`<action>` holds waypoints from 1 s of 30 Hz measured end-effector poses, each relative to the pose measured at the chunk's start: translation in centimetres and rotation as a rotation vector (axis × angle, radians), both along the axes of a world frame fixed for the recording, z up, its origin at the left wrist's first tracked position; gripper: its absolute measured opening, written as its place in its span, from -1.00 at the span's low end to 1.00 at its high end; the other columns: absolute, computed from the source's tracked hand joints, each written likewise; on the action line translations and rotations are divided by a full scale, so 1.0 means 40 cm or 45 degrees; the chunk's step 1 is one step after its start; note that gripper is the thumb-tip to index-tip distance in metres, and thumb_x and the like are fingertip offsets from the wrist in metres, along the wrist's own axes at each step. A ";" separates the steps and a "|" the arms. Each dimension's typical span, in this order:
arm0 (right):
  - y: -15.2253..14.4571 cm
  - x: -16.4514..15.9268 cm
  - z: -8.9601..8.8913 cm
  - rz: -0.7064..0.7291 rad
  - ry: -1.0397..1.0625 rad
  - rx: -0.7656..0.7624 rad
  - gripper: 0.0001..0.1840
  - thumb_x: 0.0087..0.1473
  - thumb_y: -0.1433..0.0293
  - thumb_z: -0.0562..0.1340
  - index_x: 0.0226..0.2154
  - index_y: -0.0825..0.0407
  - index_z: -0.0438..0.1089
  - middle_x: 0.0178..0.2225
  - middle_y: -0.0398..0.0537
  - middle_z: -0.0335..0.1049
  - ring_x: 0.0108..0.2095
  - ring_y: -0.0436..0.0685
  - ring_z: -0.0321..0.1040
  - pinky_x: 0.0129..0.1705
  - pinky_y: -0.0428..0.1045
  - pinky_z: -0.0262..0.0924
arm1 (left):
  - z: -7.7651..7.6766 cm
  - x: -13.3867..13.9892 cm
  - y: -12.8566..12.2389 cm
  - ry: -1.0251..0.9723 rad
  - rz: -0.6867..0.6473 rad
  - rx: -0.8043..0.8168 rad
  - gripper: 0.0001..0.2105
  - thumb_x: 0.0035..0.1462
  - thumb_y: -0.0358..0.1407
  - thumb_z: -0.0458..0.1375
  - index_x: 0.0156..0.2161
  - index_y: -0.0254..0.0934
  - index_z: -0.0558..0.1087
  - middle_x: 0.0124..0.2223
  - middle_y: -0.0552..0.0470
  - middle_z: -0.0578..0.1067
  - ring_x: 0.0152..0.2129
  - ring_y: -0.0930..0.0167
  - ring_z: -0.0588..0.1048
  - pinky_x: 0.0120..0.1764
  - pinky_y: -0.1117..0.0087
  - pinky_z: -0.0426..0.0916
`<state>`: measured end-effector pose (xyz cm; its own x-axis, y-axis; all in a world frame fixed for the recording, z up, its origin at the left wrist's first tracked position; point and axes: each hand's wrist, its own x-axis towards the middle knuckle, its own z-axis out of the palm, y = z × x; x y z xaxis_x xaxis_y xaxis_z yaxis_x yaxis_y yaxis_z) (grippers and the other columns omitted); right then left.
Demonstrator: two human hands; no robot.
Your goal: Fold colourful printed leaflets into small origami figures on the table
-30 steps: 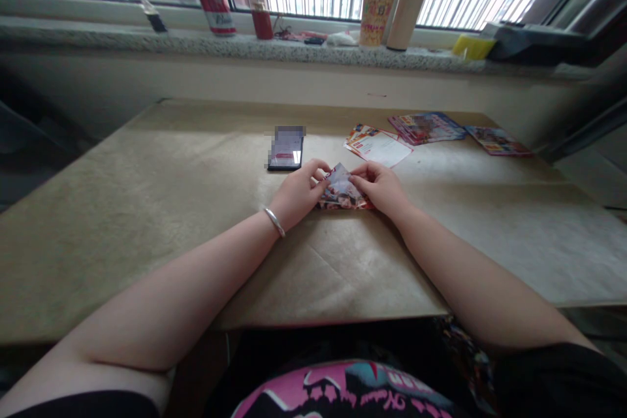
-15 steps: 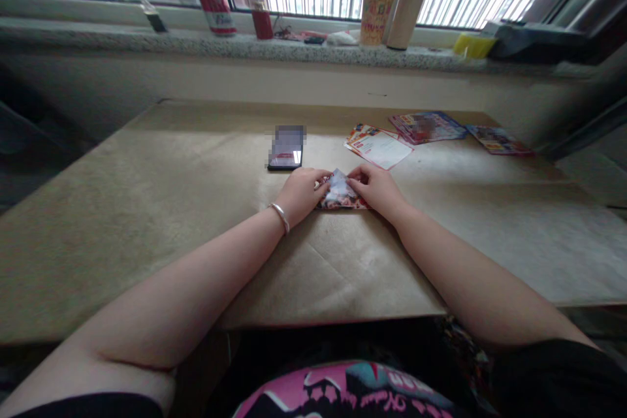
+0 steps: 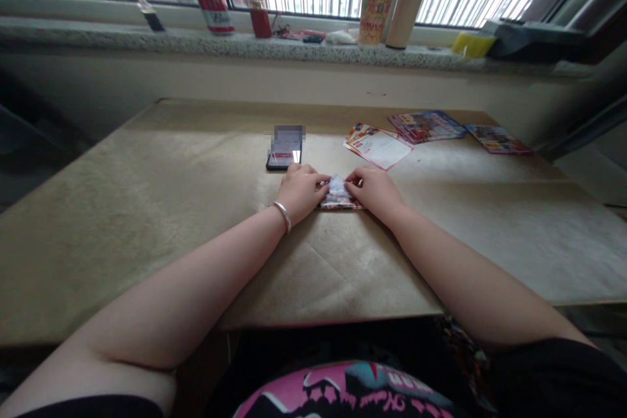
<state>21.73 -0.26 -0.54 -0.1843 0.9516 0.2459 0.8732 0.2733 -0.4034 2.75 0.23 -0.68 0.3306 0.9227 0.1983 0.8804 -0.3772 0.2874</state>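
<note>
A small folded sheet of printed paper (image 3: 337,193) lies on the table in front of me, pale bluish on top with a darker coloured print along its near edge. My left hand (image 3: 302,191) pinches its left side between thumb and fingers and wears a silver bangle (image 3: 283,215) at the wrist. On the right side, my right hand (image 3: 373,189) holds the paper with thumb and curled fingers. Both hands cover parts of the sheet, so its full outline is hidden. Just beyond my left hand is a phone (image 3: 285,147) with its screen lit.
Past my right hand lie several printed cards (image 3: 382,147), with more colourful cards (image 3: 431,125) behind and another pile (image 3: 497,139) farther right. The windowsill (image 3: 294,49) carries a red can (image 3: 214,8), a red bottle (image 3: 260,21), a patterned cup (image 3: 375,13) and a yellow item (image 3: 473,45).
The paper's raised pointed top has come down and looks flatter. My right hand has shifted slightly left, and less of the dark print shows.
</note>
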 end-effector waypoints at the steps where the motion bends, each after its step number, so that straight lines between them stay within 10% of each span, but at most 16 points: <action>1: -0.001 -0.001 0.002 -0.003 -0.008 -0.004 -0.86 0.06 0.37 0.26 -0.36 0.05 0.54 -0.33 -0.02 0.49 -0.32 0.08 0.36 -0.24 -0.04 0.17 | -0.001 0.000 0.000 -0.002 0.001 -0.001 -0.70 0.23 -0.16 0.11 -0.01 -0.13 0.57 -0.15 -0.06 0.53 -0.10 0.19 0.32 0.02 0.17 0.22; 16: 0.022 0.014 -0.023 -0.016 0.207 -0.137 -0.88 0.03 0.37 0.27 -0.35 -0.01 0.54 -0.37 -0.10 0.53 -0.38 0.06 0.36 -0.32 -0.05 0.16 | -0.006 0.001 0.002 -0.025 -0.103 0.056 -0.67 0.21 -0.18 0.11 0.02 -0.21 0.53 -0.05 -0.09 0.54 -0.09 0.20 0.40 0.02 0.16 0.27; 30: 0.018 0.025 -0.023 0.164 0.592 -0.036 -0.82 0.01 0.30 0.26 -0.34 0.05 0.50 -0.48 -0.15 0.43 -0.49 -0.01 0.23 -0.39 -0.07 0.12 | 0.003 -0.008 0.006 -0.788 -0.011 -0.173 -0.82 0.11 -0.33 0.18 -0.18 -0.27 0.54 -0.25 0.05 0.60 -0.39 0.44 0.54 -0.28 0.44 0.43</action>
